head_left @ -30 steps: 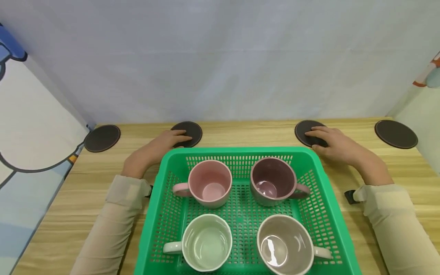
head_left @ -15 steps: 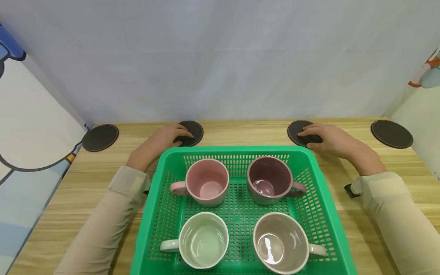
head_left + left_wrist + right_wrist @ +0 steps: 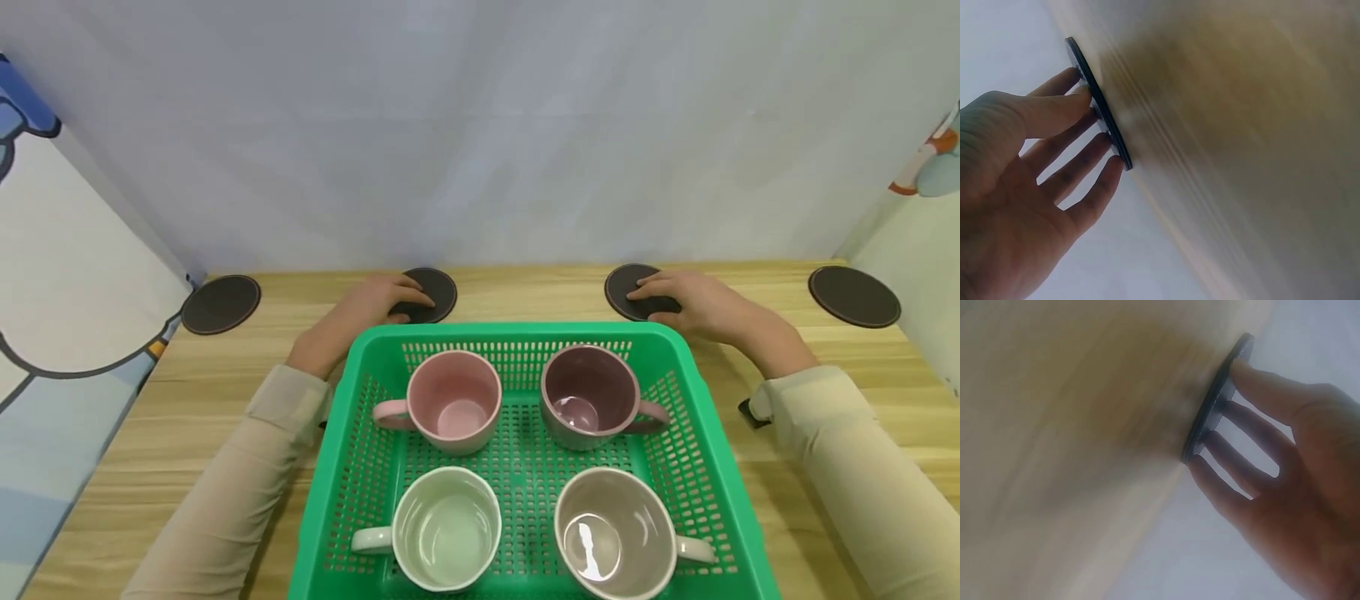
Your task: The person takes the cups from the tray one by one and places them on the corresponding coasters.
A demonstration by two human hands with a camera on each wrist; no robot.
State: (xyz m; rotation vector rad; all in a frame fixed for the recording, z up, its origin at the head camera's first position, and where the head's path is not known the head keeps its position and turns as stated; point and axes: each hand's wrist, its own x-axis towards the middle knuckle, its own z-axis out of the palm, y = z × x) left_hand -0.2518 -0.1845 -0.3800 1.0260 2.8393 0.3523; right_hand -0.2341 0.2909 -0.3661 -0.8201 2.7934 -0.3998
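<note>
My left hand lies over the near-left part of a round black coaster, fingertips on its top. In the left wrist view, thumb and fingers spread over that thin coaster, which lies flat on the wooden table. On the other side, my right hand touches a second black coaster in the same way, its fingers extended and slightly bent. The right wrist view has the fingertips along the face of this coaster. Both coasters sit just beyond the far rim of a green basket.
Inside the basket stand a pink mug, a purple mug, a pale green mug and a beige mug. Further coasters lie at the far left and far right. A white cloth hangs behind the table.
The coaster under my left hand has slid right, and the one under my right hand has slid left, so the two are closer together. Basket and mugs hold their places.
</note>
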